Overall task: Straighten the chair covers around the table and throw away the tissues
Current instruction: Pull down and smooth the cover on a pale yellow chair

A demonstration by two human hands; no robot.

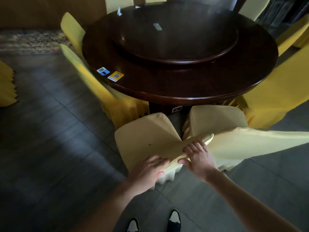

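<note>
A pale yellow chair cover (147, 138) drapes the chair right in front of me, seat facing the round dark table (167, 84). My left hand (148, 171) clasps the top edge of its backrest, fingers curled over the cloth. My right hand (199, 156) pinches the same top edge further right, where the fabric is bunched into a ridge. A second covered chair (217, 119) stands beside it on the right. White tissues (119, 11) lie on the far side of the table, and another small pale piece (157, 26) lies on the turntable.
More yellow covered chairs ring the table, at the left (93, 81) and at the right (275, 91). A lazy Susan (175, 52) fills the table's middle. Two QR stickers (110, 73) sit near the table's left edge. Grey tiled floor (50, 131) spreads left; my shoes (173, 220) are below.
</note>
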